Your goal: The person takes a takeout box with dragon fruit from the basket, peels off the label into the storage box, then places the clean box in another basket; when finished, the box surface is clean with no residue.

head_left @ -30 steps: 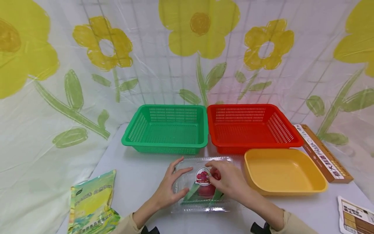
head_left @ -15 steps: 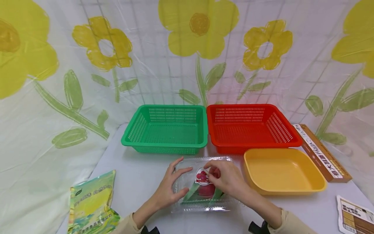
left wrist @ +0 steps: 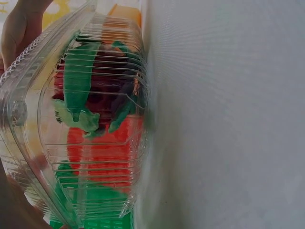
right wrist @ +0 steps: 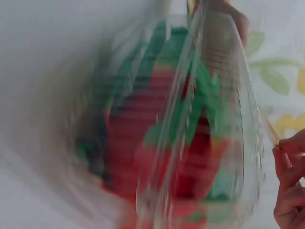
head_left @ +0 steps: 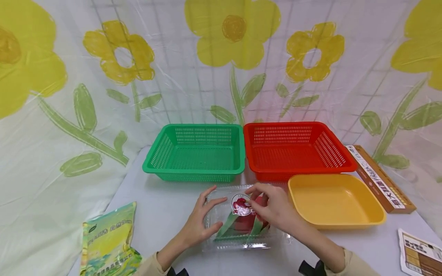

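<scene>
A clear plastic clamshell box (head_left: 238, 245) lies in front of me, with a red dragon fruit (head_left: 244, 223) with green scales inside, seen through its ribbed walls in both wrist views. Over the lid is a round sticker (head_left: 240, 205) printed with red fruit. Between thumb and index finger, my right hand (head_left: 276, 205) pinches the sticker's right edge; the right wrist view shows the pinching fingertips (right wrist: 281, 144) at the lid. On the box's left side rests my left hand (head_left: 198, 220), its fingers spread over the lid and its thumb near the front.
Behind the box stand a green basket (head_left: 197, 177) and a red basket (head_left: 300, 171). A yellow tub (head_left: 335, 203) is close to my right hand, with a long pasta box (head_left: 383, 180) beyond it. A yellow-green bag (head_left: 108, 239) lies left, a brown-and-white packet (head_left: 419, 251) right.
My right hand has shifted slightly right and up with the sticker, which now sits a little higher and turned over the lid. The left hand has stayed in place.
</scene>
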The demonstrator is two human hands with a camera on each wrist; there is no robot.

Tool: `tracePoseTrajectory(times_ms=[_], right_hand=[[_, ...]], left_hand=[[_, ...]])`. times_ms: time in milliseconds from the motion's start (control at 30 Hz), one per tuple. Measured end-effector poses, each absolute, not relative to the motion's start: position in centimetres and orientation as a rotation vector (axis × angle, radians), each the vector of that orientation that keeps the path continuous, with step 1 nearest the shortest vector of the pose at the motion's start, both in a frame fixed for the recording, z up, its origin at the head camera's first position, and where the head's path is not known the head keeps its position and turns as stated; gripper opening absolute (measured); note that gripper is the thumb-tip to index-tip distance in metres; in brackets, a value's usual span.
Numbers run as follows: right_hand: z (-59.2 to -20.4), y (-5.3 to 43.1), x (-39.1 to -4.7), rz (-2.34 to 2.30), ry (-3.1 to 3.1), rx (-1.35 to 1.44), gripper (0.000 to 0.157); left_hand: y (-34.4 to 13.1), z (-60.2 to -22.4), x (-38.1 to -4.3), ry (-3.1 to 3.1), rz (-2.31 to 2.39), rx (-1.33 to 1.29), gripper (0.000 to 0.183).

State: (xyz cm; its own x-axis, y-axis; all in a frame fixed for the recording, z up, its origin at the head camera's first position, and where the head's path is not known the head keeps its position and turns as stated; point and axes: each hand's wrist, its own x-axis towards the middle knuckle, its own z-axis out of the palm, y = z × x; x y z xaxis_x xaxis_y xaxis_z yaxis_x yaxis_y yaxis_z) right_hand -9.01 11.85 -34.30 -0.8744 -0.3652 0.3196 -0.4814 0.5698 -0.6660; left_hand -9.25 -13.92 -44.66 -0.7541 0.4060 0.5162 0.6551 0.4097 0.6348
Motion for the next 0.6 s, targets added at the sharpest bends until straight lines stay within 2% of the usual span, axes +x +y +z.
tracePoseTrajectory(times_ms=[400,600], right_hand=[[-32.9,19.5,-13.0,1.263,-2.715,0.559,0.014],[-32.3,24.5,-14.5,1.234,-2.812,0.491,0.017]], left_hand=[[-13.9,-44.6,-9.3,-2.397,-1.273,-0.922,0.060],[-13.8,-45.0,-9.1,-2.397,-1.282,-0.921,0.061]])
